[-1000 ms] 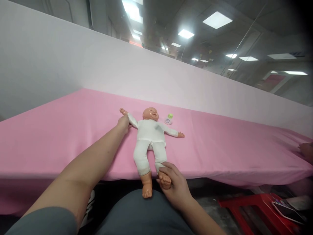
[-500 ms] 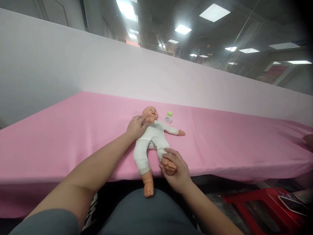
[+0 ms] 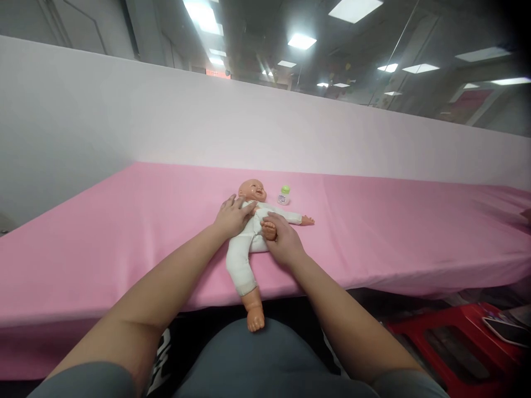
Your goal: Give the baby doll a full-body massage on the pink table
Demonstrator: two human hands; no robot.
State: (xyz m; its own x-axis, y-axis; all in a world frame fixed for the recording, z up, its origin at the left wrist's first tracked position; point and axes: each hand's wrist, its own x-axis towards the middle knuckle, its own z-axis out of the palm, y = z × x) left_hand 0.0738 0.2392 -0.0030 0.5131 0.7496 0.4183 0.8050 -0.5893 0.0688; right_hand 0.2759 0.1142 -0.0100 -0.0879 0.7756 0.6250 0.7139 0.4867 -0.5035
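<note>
A baby doll (image 3: 243, 257) in a white suit lies on its back on the pink table (image 3: 124, 221), one bare foot hanging over the near edge. My left hand (image 3: 232, 216) holds the doll's arm folded across its chest. My right hand (image 3: 282, 240) grips the doll's other foot, with that leg bent up against the belly. The doll's far arm stretches out to the right on the cloth.
A small white bottle with a green cap (image 3: 284, 195) stands just behind the doll's shoulder. A pale partition (image 3: 166, 116) runs along the table's far side. A red stool (image 3: 448, 342) with a phone (image 3: 504, 330) on it sits at the lower right.
My right hand has pushed the doll's foot up from the table edge to its belly, bending the leg. My left hand has brought the doll's arm from outstretched to across its chest.
</note>
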